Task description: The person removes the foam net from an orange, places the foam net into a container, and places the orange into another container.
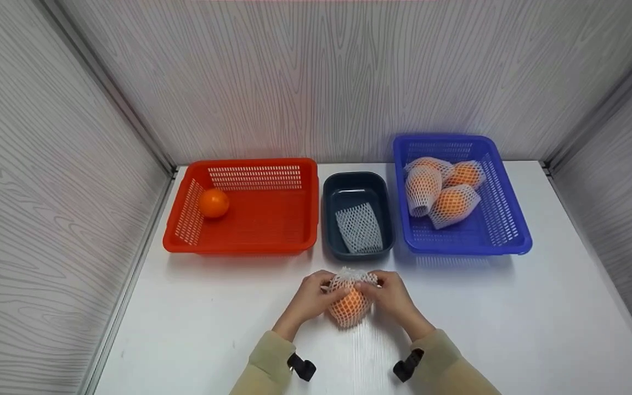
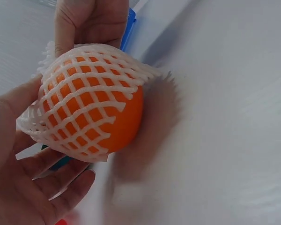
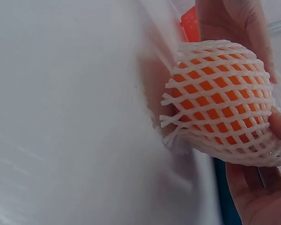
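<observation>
An orange [image 2: 130,129] sits inside a white foam net sleeve [image 1: 349,274] at the front middle of the table, below the dark bin in the head view. My left hand [image 1: 310,297] grips the sleeve from the left, its thumb on the near side and its fingers behind. From the right, my right hand [image 1: 394,297] pinches the sleeve's upper part between thumb and fingers. The left wrist view shows bare orange peel sticking out past the net's jagged edge. In the right wrist view the mesh covers most of the fruit.
A red basket [image 1: 250,249] at the left holds one bare orange [image 1: 214,203]. The dark bin [image 1: 329,219] in the middle contains a flat foam net [image 1: 360,227]. At the right, a blue basket [image 1: 467,249] has several netted oranges [image 1: 453,204]. Grey walls [image 1: 349,82] enclose the table.
</observation>
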Demonstrator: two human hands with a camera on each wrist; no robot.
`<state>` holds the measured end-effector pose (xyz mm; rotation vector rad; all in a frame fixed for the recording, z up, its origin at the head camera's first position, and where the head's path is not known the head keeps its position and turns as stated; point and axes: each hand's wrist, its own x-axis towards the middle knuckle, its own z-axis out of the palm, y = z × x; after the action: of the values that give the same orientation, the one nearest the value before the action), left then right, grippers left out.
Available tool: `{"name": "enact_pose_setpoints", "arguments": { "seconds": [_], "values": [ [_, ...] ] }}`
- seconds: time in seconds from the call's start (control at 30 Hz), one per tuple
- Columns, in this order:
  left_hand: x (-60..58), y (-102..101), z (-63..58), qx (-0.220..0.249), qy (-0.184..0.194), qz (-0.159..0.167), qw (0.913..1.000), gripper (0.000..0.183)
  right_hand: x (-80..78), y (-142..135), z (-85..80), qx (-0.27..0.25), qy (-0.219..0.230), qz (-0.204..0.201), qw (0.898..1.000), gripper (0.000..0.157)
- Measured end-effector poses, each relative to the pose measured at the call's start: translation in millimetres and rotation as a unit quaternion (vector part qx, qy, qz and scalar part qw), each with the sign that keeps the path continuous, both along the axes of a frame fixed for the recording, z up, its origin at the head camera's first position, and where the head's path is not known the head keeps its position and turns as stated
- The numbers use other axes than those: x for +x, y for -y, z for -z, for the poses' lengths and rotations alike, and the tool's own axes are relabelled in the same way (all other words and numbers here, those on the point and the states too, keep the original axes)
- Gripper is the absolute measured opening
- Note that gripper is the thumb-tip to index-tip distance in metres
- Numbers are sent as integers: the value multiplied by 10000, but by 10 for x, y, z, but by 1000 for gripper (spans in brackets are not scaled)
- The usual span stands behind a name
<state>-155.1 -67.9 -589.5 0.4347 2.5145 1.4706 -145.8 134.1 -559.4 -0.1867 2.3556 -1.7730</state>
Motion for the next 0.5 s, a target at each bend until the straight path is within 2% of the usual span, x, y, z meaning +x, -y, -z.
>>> {"name": "enact_pose_setpoints", "arguments": {
  "seconds": [0.1, 0.2, 0.33, 0.4, 0.5],
  "values": [
    [-10, -9, -10, 150, -227, -31, 9996, 21, 2, -10, -2, -29, 47, -227, 9997, 22],
    [-15, -21, -16, 160, -503, -206, 9984, 15, 7, -50, 15, -132, 232, -507, 9984, 36],
    [-21, -49, -16, 17, -857, -758, 9934, 12, 7, -111, 78, -375, 417, -801, 9952, 49],
    [-23, -69, -13, -62, -914, -1046, 9903, 12, -10, -127, 162, -448, 484, -849, 9942, 50],
    [-25, -104, -5, -114, -778, -1318, 9881, 13, -45, -113, 293, -299, 504, -753, 9954, 44]
  ]
}}
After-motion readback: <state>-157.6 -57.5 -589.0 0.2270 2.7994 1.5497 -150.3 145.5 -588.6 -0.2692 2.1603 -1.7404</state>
